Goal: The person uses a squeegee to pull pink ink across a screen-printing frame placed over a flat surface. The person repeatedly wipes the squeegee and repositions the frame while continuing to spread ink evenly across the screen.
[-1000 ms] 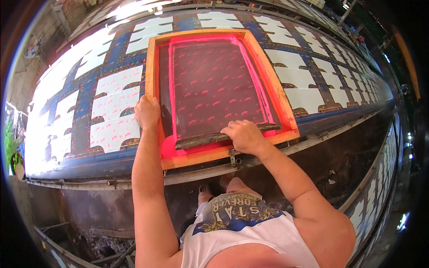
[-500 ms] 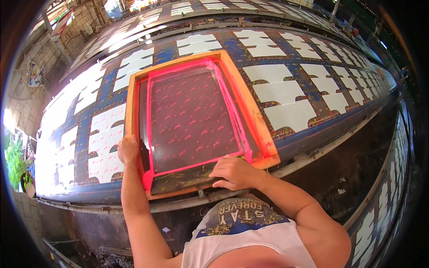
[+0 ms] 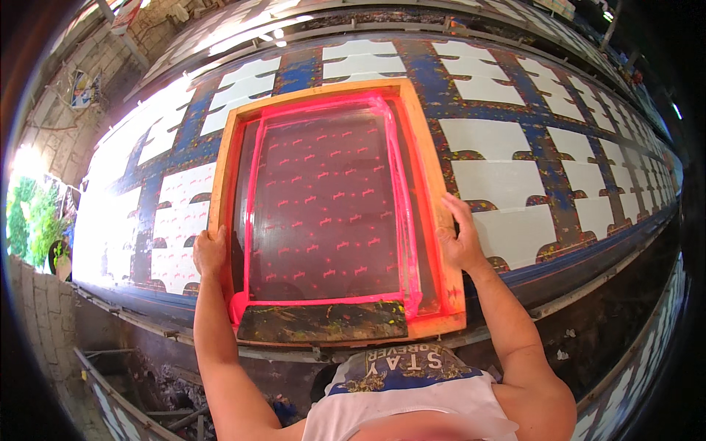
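Note:
A wooden screen-printing frame point(image 3: 220, 169) lies on the long printing table. Its dark mesh point(image 3: 323, 198) shows rows of small pink marks inside a bright pink ink border. My left hand point(image 3: 209, 251) grips the frame's left rail. My right hand point(image 3: 460, 239) is on the right rail, thumb on top and fingers at the outer edge. A dark, paint-spattered squeegee point(image 3: 322, 321) lies inside the near end of the frame, held by neither hand.
White cut panels point(image 3: 493, 192) lie in rows along the spattered table; those left of the frame point(image 3: 184, 191) carry pink prints. A metal rail point(image 3: 551, 307) runs along the near edge. More tables stand behind and at right, a block wall point(image 3: 59, 110) at left.
My right hand has let go of the squeegee and moved right and up onto the frame's right rail. The squeegee now lies flatter. My left hand stays on the left rail.

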